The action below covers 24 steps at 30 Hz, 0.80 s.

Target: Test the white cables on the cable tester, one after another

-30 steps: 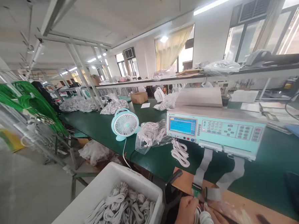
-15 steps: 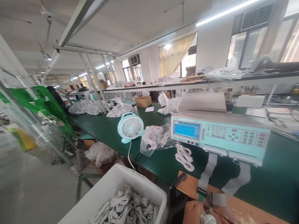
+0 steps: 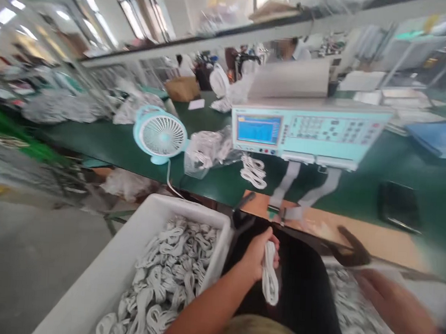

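My left hand is closed round a coiled white cable, which hangs down in front of my dark-clad lap. At the lower right, my right hand is smeared by motion over a bin of bundled cables; its fingers cannot be made out. To the left stands a large white bin holding many bundled grey-white cables. Ahead of my hands, a small green connector board at the wooden strip joins grey ribbon cables from a light-blue tester with a lit screen.
A light-blue fan stands on the green table, beside a plastic bag of cables. One loose cable bundle lies before the tester. A dark flat device rests at the right. Black clamps grip the table edge.
The view has tilted down. Both hands have left the connector board; my left hand has come back toward my lap with the coiled cable, and my right hand has moved off right over the other bin.
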Each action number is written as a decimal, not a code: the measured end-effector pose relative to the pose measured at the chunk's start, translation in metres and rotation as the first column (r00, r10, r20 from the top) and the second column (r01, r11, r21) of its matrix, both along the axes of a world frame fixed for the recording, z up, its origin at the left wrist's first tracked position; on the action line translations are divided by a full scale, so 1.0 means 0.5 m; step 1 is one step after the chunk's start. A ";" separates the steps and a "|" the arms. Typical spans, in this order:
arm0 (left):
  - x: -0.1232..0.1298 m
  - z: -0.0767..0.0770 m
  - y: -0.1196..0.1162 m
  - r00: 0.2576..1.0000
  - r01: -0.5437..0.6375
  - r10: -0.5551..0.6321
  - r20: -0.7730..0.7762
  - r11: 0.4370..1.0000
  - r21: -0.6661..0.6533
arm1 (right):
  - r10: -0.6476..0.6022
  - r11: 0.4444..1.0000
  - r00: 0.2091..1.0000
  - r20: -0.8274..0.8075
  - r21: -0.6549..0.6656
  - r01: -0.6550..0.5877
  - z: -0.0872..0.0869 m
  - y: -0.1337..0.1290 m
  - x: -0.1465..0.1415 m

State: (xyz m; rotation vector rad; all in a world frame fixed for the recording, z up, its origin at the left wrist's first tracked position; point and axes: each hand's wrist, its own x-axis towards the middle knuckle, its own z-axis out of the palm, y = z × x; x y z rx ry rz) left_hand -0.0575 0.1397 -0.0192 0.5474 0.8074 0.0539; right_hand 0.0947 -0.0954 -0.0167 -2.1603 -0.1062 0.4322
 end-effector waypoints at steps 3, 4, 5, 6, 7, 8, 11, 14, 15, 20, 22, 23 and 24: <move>0.020 0.004 -0.026 1.000 -0.004 0.005 0.026 1.000 -0.020 | 0.176 0.983 0.983 0.042 -0.056 -0.174 0.028 -0.021 -0.049; 0.028 0.006 -0.042 0.999 0.007 -0.007 0.047 1.000 -0.001 | 0.255 0.966 0.965 -0.056 0.068 -0.251 0.032 -0.006 -0.078; 0.035 0.009 -0.058 0.997 0.017 -0.019 0.068 0.999 0.030 | 0.336 0.931 0.928 -0.159 0.208 -0.301 0.032 0.017 -0.109; 0.041 0.012 -0.073 0.995 0.025 -0.031 0.090 0.997 0.072 | 0.430 0.875 0.873 -0.231 0.347 -0.339 0.031 0.043 -0.138; 0.045 0.015 -0.085 0.993 0.034 -0.048 0.107 0.991 0.126 | 0.507 0.810 0.822 -0.259 0.469 -0.352 0.028 0.070 -0.163; 0.047 0.018 -0.093 0.991 0.043 -0.067 0.118 0.979 0.198 | 0.561 0.756 0.780 -0.277 0.555 -0.347 0.024 0.093 -0.183; 0.034 0.021 -0.089 0.988 0.027 -0.105 0.113 0.841 0.541 | 0.580 0.701 0.732 -0.356 0.677 -0.226 0.002 0.133 -0.210; -0.005 0.013 -0.066 0.994 -0.014 -0.078 0.075 0.592 0.806 | 0.485 0.699 0.769 -0.417 0.713 -0.054 -0.024 0.137 -0.207; -0.021 0.008 -0.062 0.992 0.021 -0.113 0.054 0.577 0.816 | 0.449 0.687 0.787 -0.423 0.726 -0.002 -0.032 0.137 -0.205; -0.077 -0.015 -0.075 0.885 0.286 -0.454 0.103 0.705 0.648 | 0.343 0.665 0.821 -0.456 0.735 0.131 -0.057 0.145 -0.199; -0.082 -0.020 -0.083 0.915 0.229 -0.384 0.127 0.751 0.620 | 0.360 0.714 0.839 -0.409 0.699 0.034 -0.069 0.146 -0.194; -0.081 -0.021 -0.084 0.931 0.203 -0.341 0.128 0.777 0.596 | 0.348 0.760 0.870 -0.348 0.648 -0.045 -0.074 0.143 -0.190; -0.080 -0.021 -0.083 0.943 0.190 -0.310 0.122 0.800 0.569 | 0.308 0.816 0.920 -0.244 0.564 -0.123 -0.078 0.140 -0.185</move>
